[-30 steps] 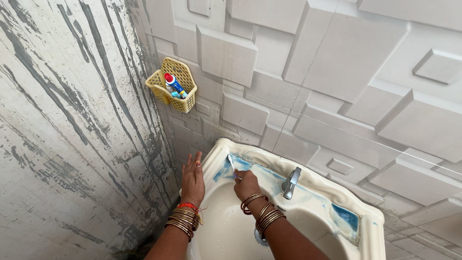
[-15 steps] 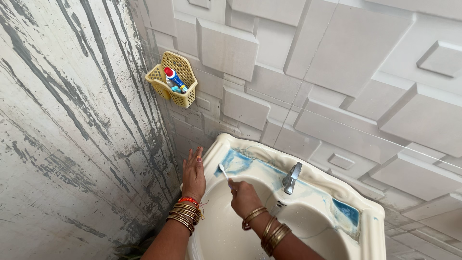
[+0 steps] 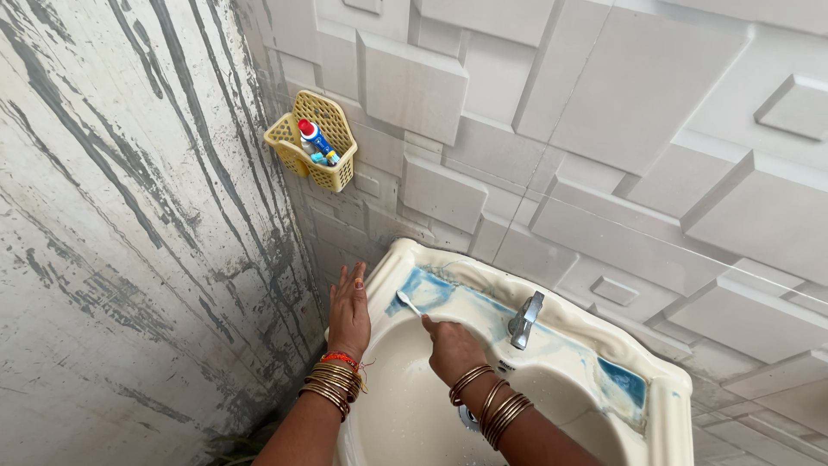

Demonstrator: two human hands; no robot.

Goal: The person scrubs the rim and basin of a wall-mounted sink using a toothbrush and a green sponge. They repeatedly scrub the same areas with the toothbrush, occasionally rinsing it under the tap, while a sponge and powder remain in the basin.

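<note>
Gripping toothbrush [image 3: 409, 303], right hand [image 3: 450, 347] (handle hidden)

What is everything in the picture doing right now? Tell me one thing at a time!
Left hand: open, flat on the sink's left rim.
Right hand: closed around a small white toothbrush.
Small white toothbrush: held, head on the blue-smeared ledge.
White ceramic sink: smeared with blue along its back ledge.
Metal tap: no water running.
Yellow plastic wall basket: hung on the wall, holding a tube.
Red-capped blue and white tube: leaning in the basket, cap on.

Red-capped blue tube [image 3: 316, 141] in yellow basket [image 3: 335, 177]
</note>
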